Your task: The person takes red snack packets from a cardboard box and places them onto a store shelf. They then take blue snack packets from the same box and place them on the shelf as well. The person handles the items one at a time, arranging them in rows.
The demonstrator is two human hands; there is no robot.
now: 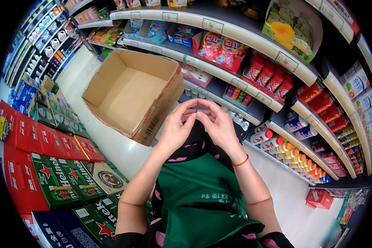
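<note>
My left hand point(180, 124) and my right hand point(216, 122) meet at the fingertips above my lap, the fingers curved into a ring with a gap between the palms. Neither holds anything. A red cord circles my right wrist. A green apron point(201, 183) covers my dark patterned clothes. Just beyond my left hand, to its upper left, an open cardboard box point(127, 90) shows a bare inside; what it rests on is hidden.
Shelves point(210, 66) of bagged sweets curve along the front and right, with capped bottles point(262, 136) low down. Stacked beer cartons point(57, 181) line the left. A red box point(319, 198) lies on the floor at lower right.
</note>
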